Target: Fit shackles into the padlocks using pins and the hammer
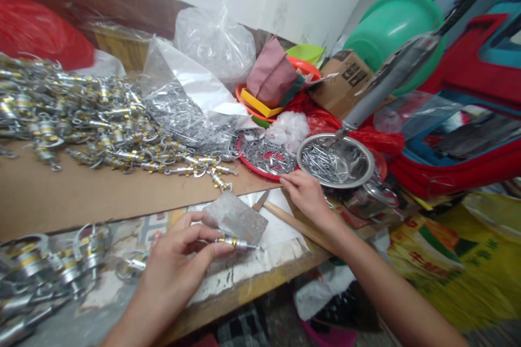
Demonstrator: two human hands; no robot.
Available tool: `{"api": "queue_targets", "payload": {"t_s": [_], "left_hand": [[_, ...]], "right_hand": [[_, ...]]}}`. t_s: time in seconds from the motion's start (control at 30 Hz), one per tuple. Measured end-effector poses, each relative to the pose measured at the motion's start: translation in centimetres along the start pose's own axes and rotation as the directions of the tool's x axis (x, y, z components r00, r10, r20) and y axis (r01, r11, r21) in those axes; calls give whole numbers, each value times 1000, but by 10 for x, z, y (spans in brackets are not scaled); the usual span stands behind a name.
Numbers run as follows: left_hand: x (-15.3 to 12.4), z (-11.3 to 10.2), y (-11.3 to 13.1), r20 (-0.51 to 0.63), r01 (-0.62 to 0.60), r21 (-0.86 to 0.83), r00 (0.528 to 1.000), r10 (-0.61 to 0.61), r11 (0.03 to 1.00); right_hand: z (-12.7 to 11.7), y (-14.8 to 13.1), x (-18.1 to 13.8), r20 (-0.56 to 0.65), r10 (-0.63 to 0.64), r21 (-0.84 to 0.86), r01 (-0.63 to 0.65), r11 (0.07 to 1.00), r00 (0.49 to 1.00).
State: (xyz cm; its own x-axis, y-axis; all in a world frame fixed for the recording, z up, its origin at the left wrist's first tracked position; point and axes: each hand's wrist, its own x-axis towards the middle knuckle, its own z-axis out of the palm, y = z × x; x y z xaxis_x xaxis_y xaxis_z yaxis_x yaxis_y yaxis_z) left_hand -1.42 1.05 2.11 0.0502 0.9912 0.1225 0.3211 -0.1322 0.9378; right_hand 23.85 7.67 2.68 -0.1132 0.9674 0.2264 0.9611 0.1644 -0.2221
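My left hand (179, 255) pinches a small silver-and-brass metal fitting (241, 244) between thumb and fingers, its thin tip pointing right. Just behind the fitting lies a flat grey metal block (240, 218) on white paper. My right hand (307, 198) is at the front edge of a red plate (260, 172) of small metal parts, left of a steel bowl (368, 168) holding pin-like pieces. Its thumb and fingertips are pressed together; anything between them is too small to make out. A hammer with a wooden handle (293, 222) lies partly behind my right forearm.
A large heap of similar fittings (101, 119) covers the cardboard at the left, with more fittings (69, 265) nearer me. Behind stand clear plastic bags (217, 38) and a carton (345, 78). A grey tool arm (391, 81) slants down over the bowl.
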Motion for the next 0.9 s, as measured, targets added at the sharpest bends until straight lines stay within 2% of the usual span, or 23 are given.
{"api": "queue_targets", "payload": {"t_s": [0.1,0.2,0.3,0.4,0.53,0.67,0.7,0.73,0.8,0.83,0.9], "left_hand": [[2,2,1,16,-101,30,995,100,994],[3,3,4,72,-111,18,991,109,994],[3,1,5,79,-78,15,994,76,997],[1,-1,4,85,-62,-13,994,63,998],[-1,0,4,90,-73,-25,993,75,997],[-5,3,1,40,19,-34,999,-17,999],[-6,4,0,20,36,-57,999,-35,998],[-7,5,-1,6,43,-85,999,-43,995],[-8,5,-1,-4,31,-127,999,-32,991],[-8,5,-1,-5,17,-134,1000,-18,991],[-9,3,0,-17,-13,-102,1000,11,995]], "right_hand": [[10,-7,47,32,68,-57,-67,996,997],[23,-14,79,93,129,-85,-122,989,987],[29,-15,91,118,154,-65,-147,987,981],[25,-9,91,105,146,17,-149,989,984],[11,-10,72,26,143,204,-145,968,989],[-1,-47,25,29,84,426,-89,900,996],[-3,-59,10,44,43,504,-59,861,998],[-5,-70,-3,56,-16,645,-24,764,998],[-7,-88,-26,51,-99,792,20,610,994],[-8,-94,-34,47,-123,831,30,556,991],[-9,-100,-43,43,-139,856,35,516,989]]}}
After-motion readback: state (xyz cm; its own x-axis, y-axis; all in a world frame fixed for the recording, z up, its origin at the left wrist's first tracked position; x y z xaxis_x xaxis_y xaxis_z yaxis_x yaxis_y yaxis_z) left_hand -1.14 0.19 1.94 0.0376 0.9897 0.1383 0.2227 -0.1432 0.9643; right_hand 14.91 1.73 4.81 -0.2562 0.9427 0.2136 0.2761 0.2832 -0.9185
